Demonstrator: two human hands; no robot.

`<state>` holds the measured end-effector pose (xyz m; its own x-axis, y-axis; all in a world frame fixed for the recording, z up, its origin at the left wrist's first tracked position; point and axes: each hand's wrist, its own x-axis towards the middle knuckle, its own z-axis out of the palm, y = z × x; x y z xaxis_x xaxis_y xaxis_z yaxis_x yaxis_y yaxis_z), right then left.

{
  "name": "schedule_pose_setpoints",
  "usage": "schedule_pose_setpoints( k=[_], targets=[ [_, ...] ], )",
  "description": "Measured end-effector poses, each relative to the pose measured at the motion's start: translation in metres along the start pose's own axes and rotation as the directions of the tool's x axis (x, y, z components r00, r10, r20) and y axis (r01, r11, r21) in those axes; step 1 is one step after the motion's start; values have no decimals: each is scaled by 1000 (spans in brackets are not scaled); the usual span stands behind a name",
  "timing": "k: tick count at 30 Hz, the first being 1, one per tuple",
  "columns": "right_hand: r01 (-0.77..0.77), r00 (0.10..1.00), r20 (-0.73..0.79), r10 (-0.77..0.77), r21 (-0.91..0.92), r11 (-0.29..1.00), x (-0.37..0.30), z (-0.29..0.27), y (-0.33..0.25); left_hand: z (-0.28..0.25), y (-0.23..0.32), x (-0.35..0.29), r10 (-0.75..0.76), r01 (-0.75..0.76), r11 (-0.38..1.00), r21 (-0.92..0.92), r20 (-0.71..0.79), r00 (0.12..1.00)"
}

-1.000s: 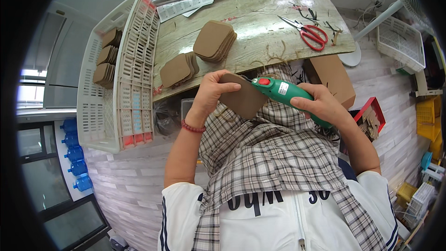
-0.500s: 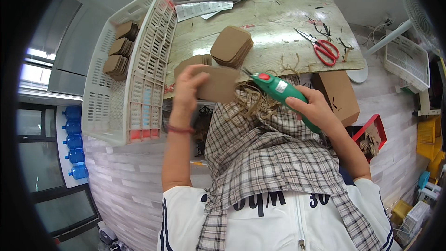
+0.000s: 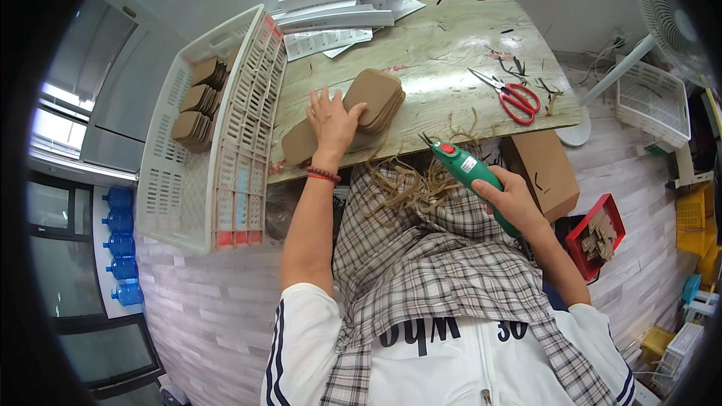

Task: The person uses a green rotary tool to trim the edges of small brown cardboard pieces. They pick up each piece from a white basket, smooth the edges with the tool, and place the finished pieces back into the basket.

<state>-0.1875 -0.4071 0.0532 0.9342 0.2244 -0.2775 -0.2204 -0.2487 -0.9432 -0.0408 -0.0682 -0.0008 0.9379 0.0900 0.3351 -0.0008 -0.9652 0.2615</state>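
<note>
My left hand [image 3: 333, 122] is open, its fingers spread between two piles of brown rounded pads on the table's near edge. Its thumb reaches the edge of the taller stack of pads [image 3: 372, 93]. The lower pile of pads [image 3: 299, 143] lies partly under the palm, so I cannot tell whether a pad is pinched there. My right hand [image 3: 513, 199] is wrapped round a green electric trimmer [image 3: 466, 165] with a red button. The trimmer's thin pointed blades aim up and left, touching nothing, above tan strip scraps [image 3: 414, 184] heaped on the checked apron.
A white plastic crate [image 3: 201, 203] with stacked brown pads stands left. Papers [image 3: 338, 19] lie at the table's back. Red-handled scissors [image 3: 519, 101] and dark scraps are at right. Below stand a cardboard box [image 3: 541, 173] and a red box of scraps [image 3: 598, 237]. A fan [image 3: 669, 15] stands far right.
My left hand has carried a pad from in front of the trimmer to the lower pile and spread its fingers there. The trimmer in my right hand has shifted slightly right and down.
</note>
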Motion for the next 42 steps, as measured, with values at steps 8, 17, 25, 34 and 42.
schedule_pose_setpoints(
  k=[8, 17, 25, 34, 42],
  targets=[
    [8, 999, -38, -9, -31, 999, 0, -4, 4, -3, 23, -6, 33, -116, 946, -303, -265, 964],
    [70, 993, -96, -68, 17, 997, 4, 2, -18, -37, 93, -29, -315, 101, -470, -877, 273, 909],
    [123, 982, -157, -107, 93, 988, 3, 10, -36, -27, 123, -33, -264, -1, -866, -500, 455, 851],
    [144, 974, -189, -124, 95, 985, 0, 12, -42, -15, 141, -40, -222, 39, -896, -443, 522, 823],
    [173, 955, -253, -157, 42, 984, 5, 8, -43, -6, 157, -65, -133, 150, -853, -499, 486, 864]
  ],
)
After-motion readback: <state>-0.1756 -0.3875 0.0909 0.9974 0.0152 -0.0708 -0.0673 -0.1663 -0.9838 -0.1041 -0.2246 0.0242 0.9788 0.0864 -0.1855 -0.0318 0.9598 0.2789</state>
